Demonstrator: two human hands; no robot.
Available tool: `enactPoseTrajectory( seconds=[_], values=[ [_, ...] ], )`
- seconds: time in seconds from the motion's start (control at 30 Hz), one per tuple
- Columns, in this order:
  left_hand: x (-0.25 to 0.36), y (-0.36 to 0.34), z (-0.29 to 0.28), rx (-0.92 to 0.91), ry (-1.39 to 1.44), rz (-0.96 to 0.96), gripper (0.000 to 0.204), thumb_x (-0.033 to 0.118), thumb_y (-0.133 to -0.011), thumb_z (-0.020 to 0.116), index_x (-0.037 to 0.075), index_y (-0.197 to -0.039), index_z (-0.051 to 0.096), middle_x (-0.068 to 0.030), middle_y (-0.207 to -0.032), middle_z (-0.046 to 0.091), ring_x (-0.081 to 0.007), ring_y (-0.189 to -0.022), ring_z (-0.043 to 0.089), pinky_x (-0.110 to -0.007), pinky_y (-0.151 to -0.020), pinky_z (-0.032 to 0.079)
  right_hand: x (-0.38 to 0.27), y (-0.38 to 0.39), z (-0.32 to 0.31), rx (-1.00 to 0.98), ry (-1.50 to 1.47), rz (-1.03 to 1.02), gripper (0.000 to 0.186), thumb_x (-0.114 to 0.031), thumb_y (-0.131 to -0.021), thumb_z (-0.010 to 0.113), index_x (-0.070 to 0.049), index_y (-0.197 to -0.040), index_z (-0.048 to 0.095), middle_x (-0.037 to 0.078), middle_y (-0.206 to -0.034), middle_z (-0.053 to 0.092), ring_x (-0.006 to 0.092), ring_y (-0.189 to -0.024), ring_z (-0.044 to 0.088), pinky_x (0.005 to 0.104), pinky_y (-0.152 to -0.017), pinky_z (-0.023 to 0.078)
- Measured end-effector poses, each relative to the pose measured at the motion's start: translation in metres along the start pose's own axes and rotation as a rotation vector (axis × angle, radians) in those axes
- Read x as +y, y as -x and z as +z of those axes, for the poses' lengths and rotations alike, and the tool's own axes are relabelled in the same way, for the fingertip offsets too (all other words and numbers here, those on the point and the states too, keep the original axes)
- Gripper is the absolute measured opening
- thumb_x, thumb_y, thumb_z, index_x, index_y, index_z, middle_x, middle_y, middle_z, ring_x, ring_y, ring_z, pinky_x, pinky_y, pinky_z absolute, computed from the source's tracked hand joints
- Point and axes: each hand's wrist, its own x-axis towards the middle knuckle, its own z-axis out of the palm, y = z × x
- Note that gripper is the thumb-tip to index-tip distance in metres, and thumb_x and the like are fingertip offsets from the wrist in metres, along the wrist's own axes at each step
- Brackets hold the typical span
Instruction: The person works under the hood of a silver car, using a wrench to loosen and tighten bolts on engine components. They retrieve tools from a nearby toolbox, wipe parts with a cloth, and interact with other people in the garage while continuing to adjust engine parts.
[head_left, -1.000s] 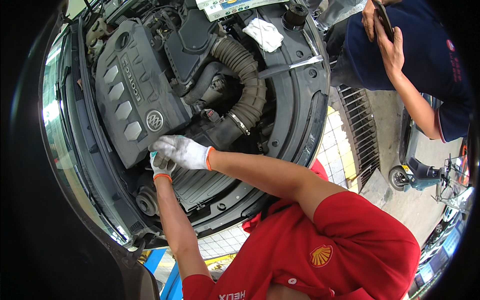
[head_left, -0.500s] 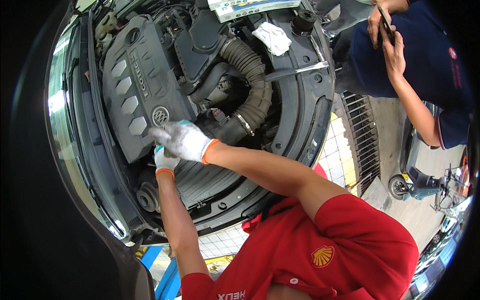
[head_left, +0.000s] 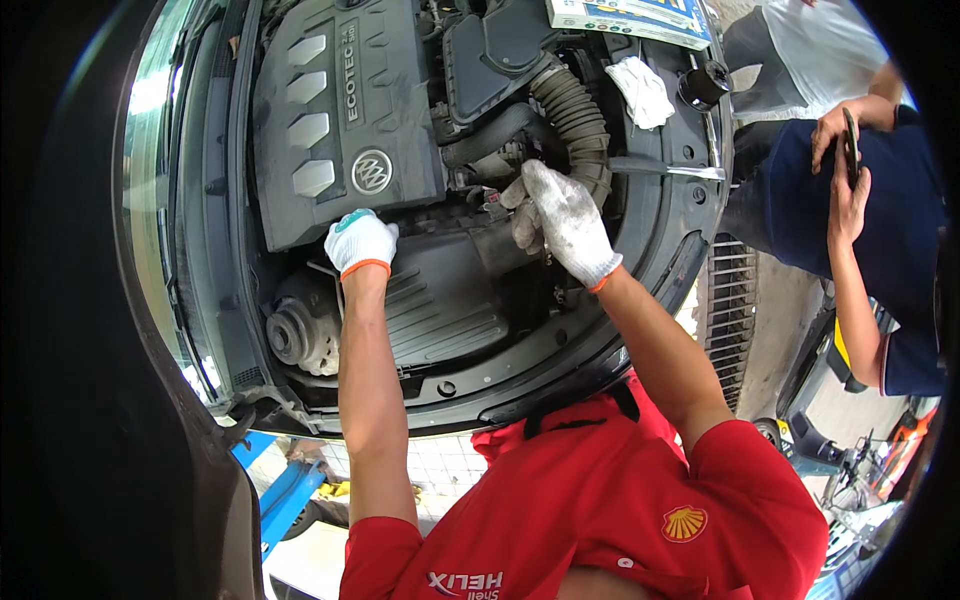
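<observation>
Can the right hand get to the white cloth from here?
Probably yes. The right hand is beside the ribbed hose, which lies between it and the white cloth, but passing over the hose looks possible. The cloth's top is uncovered, with no other hand in between.

Engine cover (head_left: 345,140): moulded in matt dark plastic; inserts (head_left: 308,88) finished in smooth silver. Badge (head_left: 371,172): finished in bright chrome. Hose (head_left: 575,110): ribbed, rubber-like, dulled by dust. Airbox (head_left: 440,310): ridged dark plastic, low sheen. Pulley (head_left: 287,330): grey metal, dull. Left glove (head_left: 361,242): knitted in white cloth, coloured patch applied. Right glove (head_left: 572,222): same cloth, greyed by grime. Rag (head_left: 641,92): white cloth, crumpled. Tool (head_left: 697,172): pale end of smooth, shiny metal. Box (head_left: 630,18): printed card, glossy. Windscreen (head_left: 150,130): glass, streaked with glare. Shirt (head_left: 590,500): red cloth, matt, creased; emblem (head_left: 685,523) set on the front. Grate (head_left: 730,320): barred in dark metal, unpolished.
</observation>
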Motion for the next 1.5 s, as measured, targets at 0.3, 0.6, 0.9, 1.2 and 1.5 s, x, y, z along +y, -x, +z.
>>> enactPoseTrajectory(
  seconds=[0.3,0.6,0.9,1.2,1.5],
  values=[
    [-0.001,-0.002,-0.002,0.001,0.024,-0.032,0.038,0.051,-0.086,0.08,0.014,-0.094,0.085,-0.0137,-0.094,0.082,-0.0333,-0.097,0.079,-0.044,-0.084,0.059,0.047,-0.02,0.014,-0.016,0.079,0.14,0.05,-0.051,-0.112,0.049,-0.005,-0.108,0.068,0.007,-0.068,0.066,0.0136,-0.059,0.06,0.0301,-0.057,0.051],
    [-0.002,-0.001,0.0,-0.007,0.003,-0.04,0.04,0.053,-0.09,0.074,0.015,-0.094,0.086,-0.0116,-0.096,0.082,-0.0324,-0.098,0.078,-0.044,-0.085,0.059,0.06,-0.029,0.012,0.01,0.116,0.092,0.053,-0.052,-0.113,0.049,-0.003,-0.108,0.07,0.008,-0.071,0.07,0.014,-0.06,0.062,0.0287,-0.057,0.051],
    [0.005,0.019,-0.006,0.129,-0.034,0.012,0.037,0.049,-0.097,0.066,0.015,-0.097,0.082,-0.0104,-0.098,0.081,-0.0323,-0.098,0.076,-0.047,-0.085,0.057,0.058,-0.021,0.029,-0.008,-0.058,0.15,0.04,-0.042,-0.114,0.052,-0.005,-0.115,0.067,0.004,-0.07,0.063,0.0116,-0.054,0.051,0.0273,-0.05,0.041],
    [0.035,0.043,-0.026,-0.003,0.483,0.474,0.037,0.039,-0.106,0.058,0.015,-0.129,0.074,-0.0125,-0.128,0.074,-0.0363,-0.118,0.07,-0.045,-0.102,0.056,0.063,-0.014,0.041,0.145,-0.29,0.198,0.038,-0.044,-0.112,0.055,-0.008,-0.123,0.063,0.013,-0.091,0.075,0.0202,-0.07,0.068,0.034,-0.061,0.056],
    [0.069,0.002,-0.007,-0.341,0.406,0.607,0.041,0.033,-0.107,0.054,0.011,-0.137,0.071,-0.0171,-0.133,0.073,-0.0383,-0.124,0.067,-0.045,-0.106,0.053,0.081,-0.013,0.04,0.136,-0.471,0.16,0.045,-0.047,-0.113,0.055,-0.005,-0.129,0.058,0.019,-0.11,0.076,0.0278,-0.088,0.076,0.0388,-0.072,0.065]
  ],
)
